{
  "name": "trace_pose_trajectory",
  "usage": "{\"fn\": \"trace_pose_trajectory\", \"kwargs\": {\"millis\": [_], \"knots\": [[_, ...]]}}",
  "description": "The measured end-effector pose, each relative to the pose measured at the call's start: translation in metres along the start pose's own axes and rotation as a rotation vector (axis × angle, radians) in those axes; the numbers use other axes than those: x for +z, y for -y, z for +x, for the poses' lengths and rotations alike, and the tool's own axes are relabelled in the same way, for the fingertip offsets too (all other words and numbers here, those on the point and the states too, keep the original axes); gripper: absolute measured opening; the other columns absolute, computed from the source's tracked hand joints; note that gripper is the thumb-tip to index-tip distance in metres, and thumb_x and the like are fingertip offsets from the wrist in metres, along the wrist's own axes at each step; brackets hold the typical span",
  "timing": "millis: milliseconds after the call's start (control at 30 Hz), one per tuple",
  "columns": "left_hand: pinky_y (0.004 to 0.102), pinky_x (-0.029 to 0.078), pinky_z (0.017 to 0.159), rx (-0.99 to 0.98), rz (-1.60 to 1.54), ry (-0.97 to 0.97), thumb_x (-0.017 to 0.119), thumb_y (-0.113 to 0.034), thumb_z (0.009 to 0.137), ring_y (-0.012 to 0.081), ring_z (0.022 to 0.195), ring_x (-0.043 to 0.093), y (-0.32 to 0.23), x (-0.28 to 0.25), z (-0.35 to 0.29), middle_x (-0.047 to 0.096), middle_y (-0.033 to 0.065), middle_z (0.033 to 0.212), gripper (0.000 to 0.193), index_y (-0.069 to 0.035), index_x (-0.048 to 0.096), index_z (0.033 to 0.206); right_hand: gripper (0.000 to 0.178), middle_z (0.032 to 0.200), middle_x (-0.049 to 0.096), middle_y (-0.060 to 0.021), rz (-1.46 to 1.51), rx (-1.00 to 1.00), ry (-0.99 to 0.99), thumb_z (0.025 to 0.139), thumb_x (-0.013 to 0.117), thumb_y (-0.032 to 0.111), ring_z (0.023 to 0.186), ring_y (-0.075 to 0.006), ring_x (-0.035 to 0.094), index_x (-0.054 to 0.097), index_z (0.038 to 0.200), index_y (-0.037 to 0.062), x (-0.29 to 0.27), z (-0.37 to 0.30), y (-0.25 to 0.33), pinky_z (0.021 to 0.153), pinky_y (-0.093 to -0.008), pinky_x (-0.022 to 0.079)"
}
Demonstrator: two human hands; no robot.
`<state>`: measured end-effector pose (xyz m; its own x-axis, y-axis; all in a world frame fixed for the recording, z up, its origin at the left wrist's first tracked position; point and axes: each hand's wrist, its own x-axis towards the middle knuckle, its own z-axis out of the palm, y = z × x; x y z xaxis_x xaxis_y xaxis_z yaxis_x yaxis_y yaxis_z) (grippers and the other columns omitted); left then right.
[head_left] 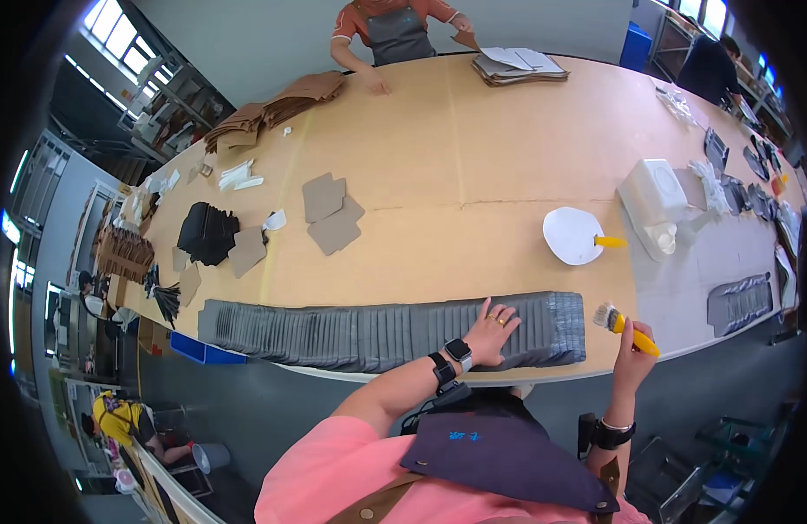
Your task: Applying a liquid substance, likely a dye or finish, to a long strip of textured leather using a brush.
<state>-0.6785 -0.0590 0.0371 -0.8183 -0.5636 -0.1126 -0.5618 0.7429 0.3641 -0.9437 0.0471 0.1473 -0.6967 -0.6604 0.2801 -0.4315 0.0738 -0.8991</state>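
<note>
Nearest, blue writing, too small to read, marks 1 dark purple cloth apron point(508, 467). The right hand point(633, 354) grips 1 yellow-handled, pale-bristled brush point(626, 330); the left hand point(492, 335) lies spread on 1 long row of overlapping grey flat pieces point(360, 337) along the tan tabletop's point(473, 262) near edge. Uneven pressure could fan them apart (drips might smear them). Farther, 1 white plastic bowl point(568, 236) shows no legible label.
</note>
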Motion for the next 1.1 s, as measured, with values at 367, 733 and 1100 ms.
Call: {"fn": "trace_pose_trajectory", "kwargs": {"millis": [367, 733, 1100], "knots": [[0.0431, 0.05, 0.068, 0.005, 0.0, -0.181, 0.055, -0.003, 0.077, 0.0322, 0.077, 0.061, 0.028, -0.031, -0.015, 0.06, 0.0121, 0.083, 0.04, -0.013, 0.069, 0.114, 0.011, 0.081, 0.064, -0.0003, 0.115, 0.011, 0.038, 0.092, 0.068, 0.009, 0.071, -0.0053, 0.055, 0.066, 0.089, -0.0012, 0.004, 0.013, 0.021, 0.062, -0.0199, 0.042], [0.0384, 0.049, 0.072, -0.115, 0.204, 0.04, 0.059, -0.007, 0.078, 0.0274, 0.084, 0.063, 0.011, -0.018, -0.024, 0.061, 0.0106, 0.09, 0.05, -0.018, 0.065, 0.126, 0.008, 0.078, 0.066, -0.004, 0.064, -0.019, 0.276, 0.089, 0.07, 0.007, 0.068, -0.0088, 0.058, 0.067, 0.088, 0.0002, 0.019, 0.0, 0.022, 0.061, -0.0229, 0.045], [0.037, 0.045, 0.077, -0.028, 0.214, -0.007, 0.057, -0.012, 0.084, 0.0244, 0.093, 0.062, 0.013, -0.009, -0.009, 0.063, 0.0089, 0.095, 0.034, -0.012, 0.068, 0.117, 0.01, 0.077, 0.064, -0.0017, 0.038, 0.006, 0.238, 0.092, 0.068, 0.009, 0.069, -0.0067, 0.055, 0.066, 0.088, 0.0001, 0.032, -0.009, 0.011, 0.06, -0.0218, 0.042]]}}
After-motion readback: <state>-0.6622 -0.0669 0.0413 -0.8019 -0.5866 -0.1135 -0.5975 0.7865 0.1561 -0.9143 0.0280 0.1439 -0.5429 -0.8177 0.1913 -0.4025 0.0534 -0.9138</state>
